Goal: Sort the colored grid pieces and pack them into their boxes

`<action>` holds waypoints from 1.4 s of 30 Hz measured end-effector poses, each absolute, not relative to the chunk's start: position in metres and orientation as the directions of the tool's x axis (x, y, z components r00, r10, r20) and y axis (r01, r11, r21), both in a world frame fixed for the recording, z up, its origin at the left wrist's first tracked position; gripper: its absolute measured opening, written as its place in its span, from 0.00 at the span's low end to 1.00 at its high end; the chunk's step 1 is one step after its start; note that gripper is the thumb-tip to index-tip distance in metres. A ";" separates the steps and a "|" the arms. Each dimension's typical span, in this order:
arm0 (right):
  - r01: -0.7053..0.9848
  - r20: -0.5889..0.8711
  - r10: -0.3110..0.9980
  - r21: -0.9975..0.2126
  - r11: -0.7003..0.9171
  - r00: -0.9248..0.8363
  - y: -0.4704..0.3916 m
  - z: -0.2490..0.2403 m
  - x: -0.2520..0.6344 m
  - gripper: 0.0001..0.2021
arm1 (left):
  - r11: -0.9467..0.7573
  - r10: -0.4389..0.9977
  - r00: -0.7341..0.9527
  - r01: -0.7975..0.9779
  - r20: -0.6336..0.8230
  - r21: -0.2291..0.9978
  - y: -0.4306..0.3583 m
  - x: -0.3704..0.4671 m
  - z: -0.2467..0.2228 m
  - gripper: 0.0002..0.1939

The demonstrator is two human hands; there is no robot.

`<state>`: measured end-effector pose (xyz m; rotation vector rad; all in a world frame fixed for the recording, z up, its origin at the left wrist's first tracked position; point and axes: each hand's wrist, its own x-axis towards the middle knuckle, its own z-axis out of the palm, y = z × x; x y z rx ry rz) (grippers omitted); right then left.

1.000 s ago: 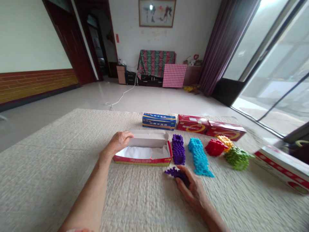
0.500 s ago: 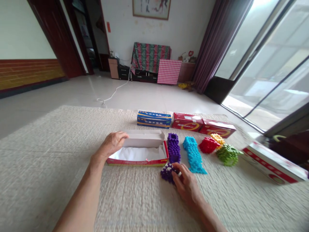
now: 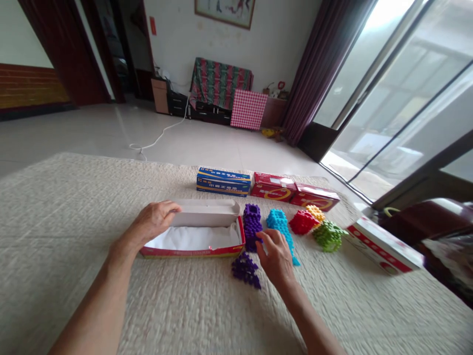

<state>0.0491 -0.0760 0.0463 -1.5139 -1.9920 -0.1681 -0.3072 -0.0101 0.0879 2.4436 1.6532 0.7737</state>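
My left hand (image 3: 157,219) is closed on the left end of the raised lid of an open cardboard box (image 3: 192,252), red outside and lined with white material. My right hand (image 3: 275,256) has its thumb and fingers apart, with the fingertips at the right side of a standing purple stack of interlocking plastic blocks (image 3: 253,227); contact is hard to tell. Just in front of that stack a smaller purple block piece (image 3: 246,270) lies on the woven mat. A light blue block stack (image 3: 278,220) is partly hidden behind my right hand.
Red (image 3: 303,222), yellow (image 3: 315,213) and green block pieces (image 3: 328,235) lie to the right. Behind are a blue box (image 3: 223,182) and two red boxes (image 3: 273,187). A white-and-red box (image 3: 386,245) stands far right. The mat (image 3: 177,305) covers the surface.
My right hand has let go of the small purple piece and moved up to the purple stack. My left hand stays on the box lid. The view has shifted to the right.
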 end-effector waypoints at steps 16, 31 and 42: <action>0.933 0.686 0.707 -0.118 0.340 -0.171 -0.067 0.069 0.056 0.09 | -0.457 0.869 0.304 0.796 0.392 0.397 -0.013 -0.309 0.092 0.17; 0.782 0.206 0.810 -0.216 0.585 -0.549 -0.034 0.120 -0.128 0.07 | -0.303 0.943 0.086 0.628 0.323 0.717 -0.014 -0.318 0.097 0.19; 0.778 0.091 0.791 -0.146 0.612 -0.605 -0.020 0.110 -0.157 0.08 | -0.343 0.929 0.107 0.606 0.354 0.717 -0.013 -0.319 0.093 0.18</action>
